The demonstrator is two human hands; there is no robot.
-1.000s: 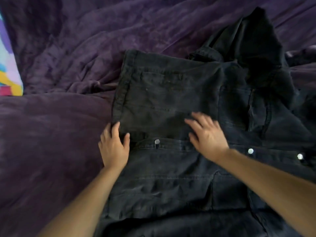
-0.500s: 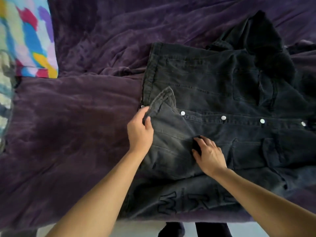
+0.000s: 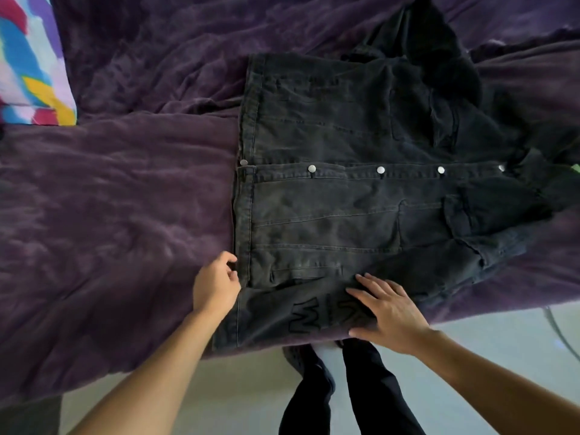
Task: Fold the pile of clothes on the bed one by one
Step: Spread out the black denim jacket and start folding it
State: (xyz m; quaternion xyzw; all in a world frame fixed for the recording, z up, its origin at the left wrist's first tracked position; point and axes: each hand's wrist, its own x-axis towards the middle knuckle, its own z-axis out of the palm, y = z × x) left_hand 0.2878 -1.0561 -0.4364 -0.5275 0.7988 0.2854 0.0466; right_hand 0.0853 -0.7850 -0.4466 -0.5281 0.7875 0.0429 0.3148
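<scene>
A black denim jacket (image 3: pixel 345 215) lies spread on the purple bedspread (image 3: pixel 110 199), front up, its row of silver snap buttons (image 3: pixel 380 169) running left to right. Its collar end bunches up at the far right. A part with large stitched letters (image 3: pixel 306 318) lies along the bed's near edge. My left hand (image 3: pixel 216 285) sits at the jacket's left hem with its fingers curled onto the hem edge. Over the lettered part, my right hand (image 3: pixel 387 310) rests flat, fingers spread.
A brightly coloured patterned cloth (image 3: pixel 34 61) lies at the bed's far left. The bed's near edge runs just below my hands, with pale floor (image 3: pixel 244 400) beyond it. My legs in dark trousers (image 3: pixel 345 397) stand against the bed. A thin cable (image 3: pixel 560 331) curves over the floor at right.
The front flap my left hand was lifting now lies flat and closed along the button line. Both hands have moved down toward the near edge of the jacket.
</scene>
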